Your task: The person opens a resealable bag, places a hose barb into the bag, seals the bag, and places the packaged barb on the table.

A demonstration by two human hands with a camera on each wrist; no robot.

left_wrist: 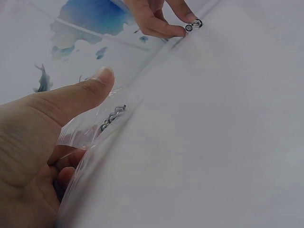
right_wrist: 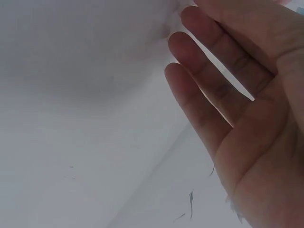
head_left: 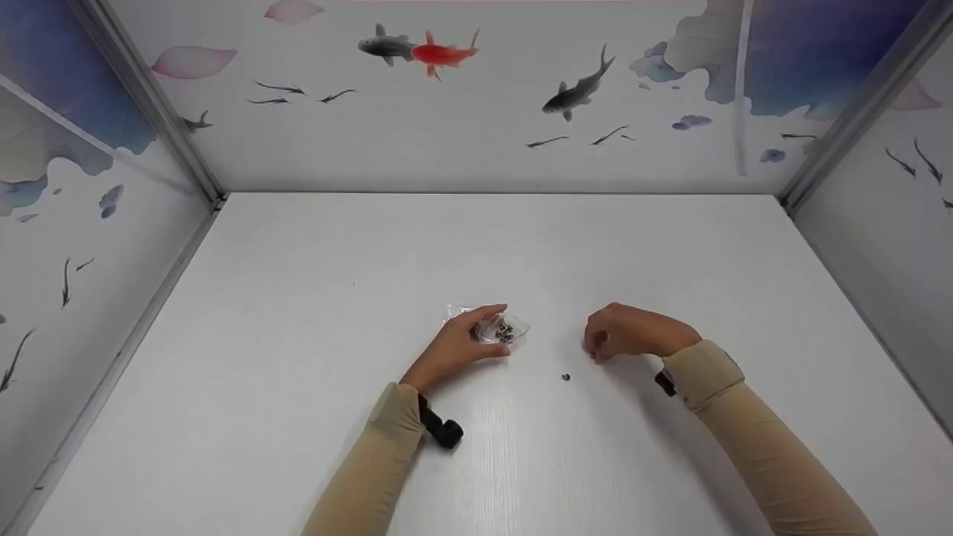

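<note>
My left hand holds a clear plastic bag between thumb and fingers. Inside the bag lie several small, shiny metal pieces. To the right, my right hand is low over the table, thumb and forefinger close together at a tiny dark speck. In the left wrist view, a small metal piece with a ring-like end shows at those fingertips. The right wrist view leaves them mostly out of frame; the other fingers are loosely bent. Another small metal piece sits on the table between the hands, nearer me.
The white table stretches around both hands. Panels printed with fish and leaves stand along its back and sides. Black wrist straps show at the cuffs of the tan sleeves.
</note>
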